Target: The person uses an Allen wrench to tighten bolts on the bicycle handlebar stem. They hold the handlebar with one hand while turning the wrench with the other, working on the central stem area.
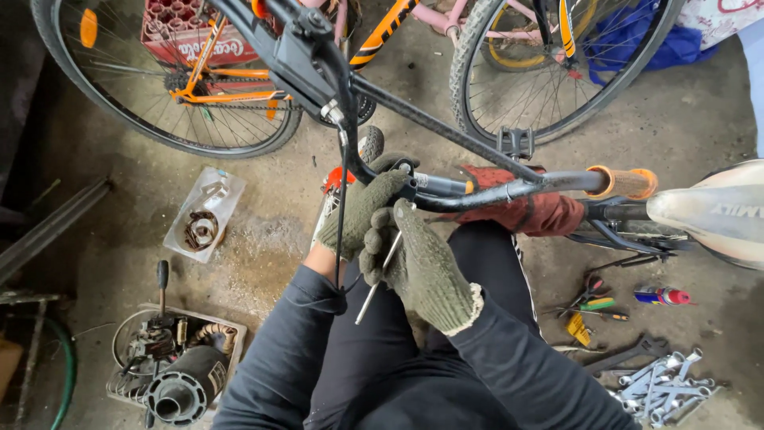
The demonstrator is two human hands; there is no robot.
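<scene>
black curved bicycle handlebar with an orange rubber grip at its far end is lying across the middle of the view, above the person's lap. left hand in a grey-green knitted glove is closing around the bar near the black clamp fitting — steadying it. right hand, gloved alike, is gripping a thin silver metal tool, its upper tip meeting that fitting and its lower end pointing down toward the lap. judging by this, the work at the fitting is partway — the tool is engaging it, and the bar is sitting in place. scattered silver spanners and pliers with coloured handles are lying on the concrete floor to the right.
</scene>
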